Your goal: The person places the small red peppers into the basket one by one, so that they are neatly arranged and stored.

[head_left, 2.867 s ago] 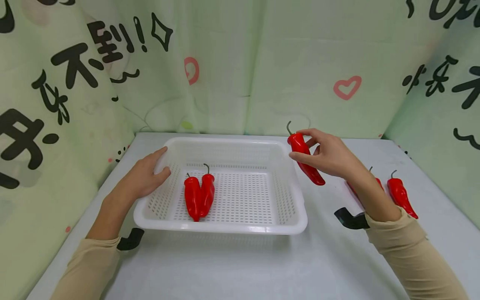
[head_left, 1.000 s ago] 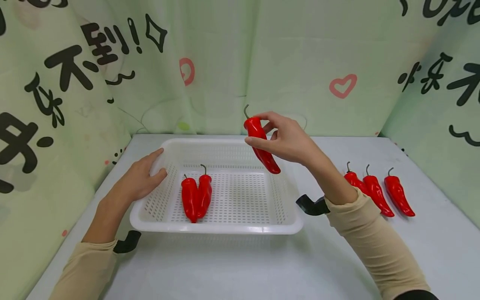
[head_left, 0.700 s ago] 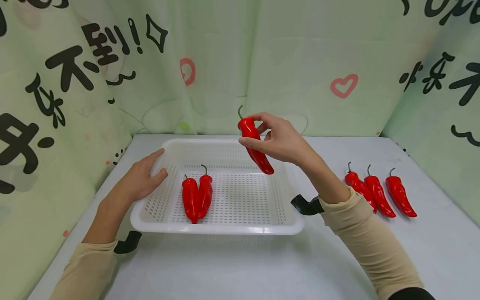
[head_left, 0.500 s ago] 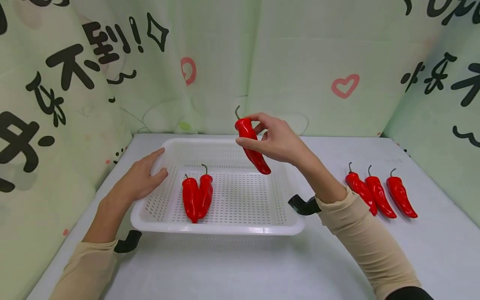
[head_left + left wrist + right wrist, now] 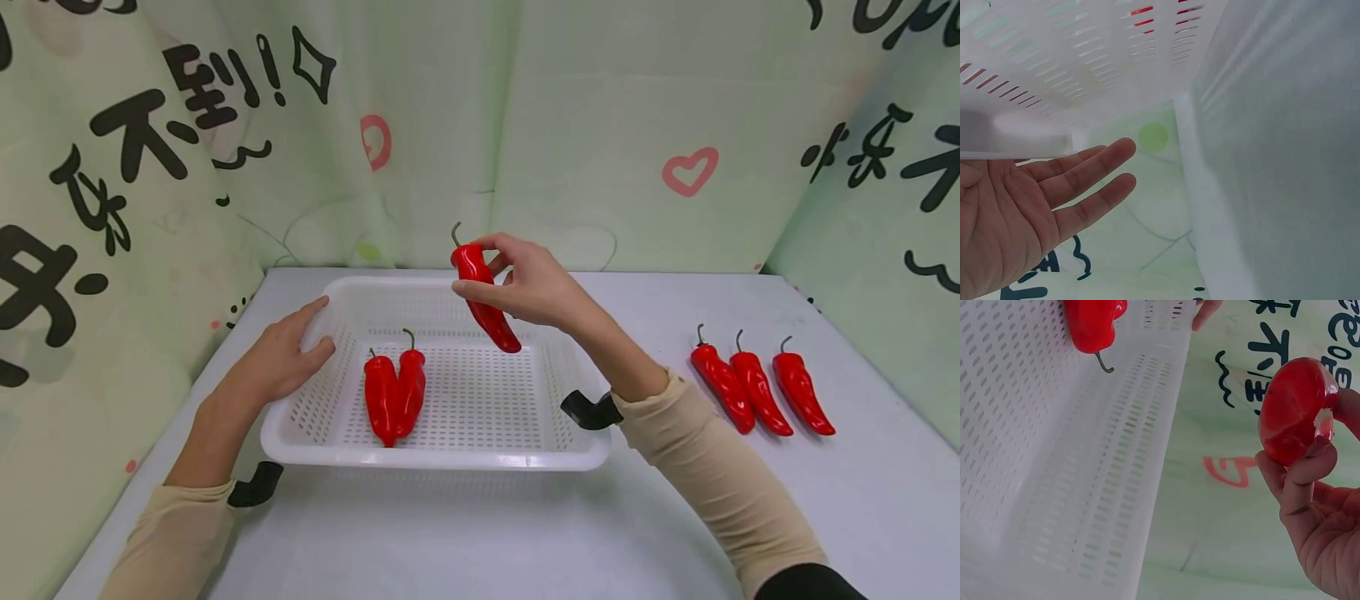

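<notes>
Your right-hand fingers are clamped on a red pepper, thumb on the near side and fingertips near the stem end. That right hand holds it above the white basket, toward the back and right of the middle; the pepper is tilted, its green stem up and to the left, its tip down to the right. In the right wrist view you see it nearly end-on, apart from the basket wall.

Your left hand is at the basket's left rim, thumb over the edge and the other fingers extended, slightly spread, along the outside.

Inside the basket, left of its middle, two red peppers lie side by side, touching, stems toward the far side. On the tabletop to your right, three more peppers lie slanted in a row; the left two are close together, the rightmost a little apart. A pale green curtain with black lettering and red hearts stands behind.
</notes>
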Motion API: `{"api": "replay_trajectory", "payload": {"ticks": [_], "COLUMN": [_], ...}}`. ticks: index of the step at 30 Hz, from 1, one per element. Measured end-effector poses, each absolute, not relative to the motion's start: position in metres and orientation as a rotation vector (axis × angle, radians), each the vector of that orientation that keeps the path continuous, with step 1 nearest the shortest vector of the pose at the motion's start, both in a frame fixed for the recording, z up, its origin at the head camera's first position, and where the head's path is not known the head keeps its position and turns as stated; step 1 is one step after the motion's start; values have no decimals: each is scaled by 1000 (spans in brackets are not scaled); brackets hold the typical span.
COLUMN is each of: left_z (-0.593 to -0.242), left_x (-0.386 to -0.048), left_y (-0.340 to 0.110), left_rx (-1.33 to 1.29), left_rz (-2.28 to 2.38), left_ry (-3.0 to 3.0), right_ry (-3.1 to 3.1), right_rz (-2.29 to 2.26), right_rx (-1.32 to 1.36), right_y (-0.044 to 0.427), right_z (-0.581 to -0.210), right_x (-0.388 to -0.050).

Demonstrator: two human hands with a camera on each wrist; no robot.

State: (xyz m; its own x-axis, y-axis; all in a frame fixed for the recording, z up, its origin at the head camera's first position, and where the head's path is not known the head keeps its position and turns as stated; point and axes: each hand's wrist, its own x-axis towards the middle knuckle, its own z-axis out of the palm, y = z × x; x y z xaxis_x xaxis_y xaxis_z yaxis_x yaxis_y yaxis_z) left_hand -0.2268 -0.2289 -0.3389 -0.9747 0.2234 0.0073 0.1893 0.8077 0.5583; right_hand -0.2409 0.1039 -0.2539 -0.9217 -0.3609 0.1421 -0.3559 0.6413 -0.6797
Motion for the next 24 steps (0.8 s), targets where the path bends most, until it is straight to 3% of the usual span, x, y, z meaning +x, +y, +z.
{"api": "replay_trajectory", "payload": {"ticks": [24], "left_z": [-340], "left_x": [-228], "left_y": [-230], "left_rx": [350], "left_rz": [895], "left_ry": [2936], "right_ry": [2594], "right_rz": [-1176], "right_rx": [-502], "right_y": [79], "right_z": [-283], "right_x": [-252]}}
